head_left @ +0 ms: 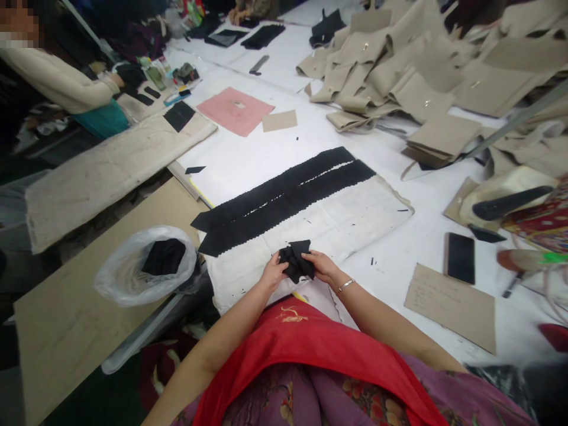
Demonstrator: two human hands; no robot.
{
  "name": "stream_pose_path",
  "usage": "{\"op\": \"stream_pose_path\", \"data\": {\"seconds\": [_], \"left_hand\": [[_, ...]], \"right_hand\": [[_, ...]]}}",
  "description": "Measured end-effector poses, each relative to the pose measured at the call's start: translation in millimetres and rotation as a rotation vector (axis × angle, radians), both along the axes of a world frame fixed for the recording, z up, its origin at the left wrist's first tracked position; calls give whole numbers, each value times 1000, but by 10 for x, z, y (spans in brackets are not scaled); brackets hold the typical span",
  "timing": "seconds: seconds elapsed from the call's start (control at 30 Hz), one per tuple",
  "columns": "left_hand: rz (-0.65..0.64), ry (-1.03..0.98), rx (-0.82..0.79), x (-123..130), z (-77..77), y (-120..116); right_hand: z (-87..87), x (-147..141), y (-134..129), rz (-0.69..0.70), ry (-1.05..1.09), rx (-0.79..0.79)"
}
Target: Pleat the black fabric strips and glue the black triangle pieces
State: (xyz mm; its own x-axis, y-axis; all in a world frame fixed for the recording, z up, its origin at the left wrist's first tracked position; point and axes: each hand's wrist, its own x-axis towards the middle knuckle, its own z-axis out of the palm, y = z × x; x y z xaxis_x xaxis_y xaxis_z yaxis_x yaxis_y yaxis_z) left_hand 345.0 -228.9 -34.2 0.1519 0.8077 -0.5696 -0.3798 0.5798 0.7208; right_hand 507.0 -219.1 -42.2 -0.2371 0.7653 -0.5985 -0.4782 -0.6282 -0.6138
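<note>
A small bunched piece of black fabric (296, 261) is held between my two hands, close in front of the red apron. My left hand (272, 272) pinches its left side, and my right hand (323, 266) grips the right side with thumb and fingers. Beneath them lies a white cloth-covered pad (328, 228) with dark scraps on it. Just beyond my hands, two rows of overlapping black fabric pieces (284, 198) with zigzag edges run diagonally across the pad.
Left of the pad, a bin lined with clear plastic (110, 275) holds black fabric. Beige bag-like pieces (399, 65) are heaped at the back right. A phone (460, 258) and handwritten cardboard (452, 307) lie on the right. A co-worker's sleeve (66, 83) shows at upper left.
</note>
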Motion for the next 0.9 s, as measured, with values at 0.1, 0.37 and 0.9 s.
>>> {"op": "stream_pose_path", "data": {"seconds": [0.1,0.37,0.9], "left_hand": [[48,75,-63,36,-62,57],[78,106,-158,72,-23,183],[-116,165,-20,100,227,193]], "right_hand": [[-56,80,37,-25,9,-32],[-125,550,231,68,-573,189],[206,149,253,242,-651,620]]}}
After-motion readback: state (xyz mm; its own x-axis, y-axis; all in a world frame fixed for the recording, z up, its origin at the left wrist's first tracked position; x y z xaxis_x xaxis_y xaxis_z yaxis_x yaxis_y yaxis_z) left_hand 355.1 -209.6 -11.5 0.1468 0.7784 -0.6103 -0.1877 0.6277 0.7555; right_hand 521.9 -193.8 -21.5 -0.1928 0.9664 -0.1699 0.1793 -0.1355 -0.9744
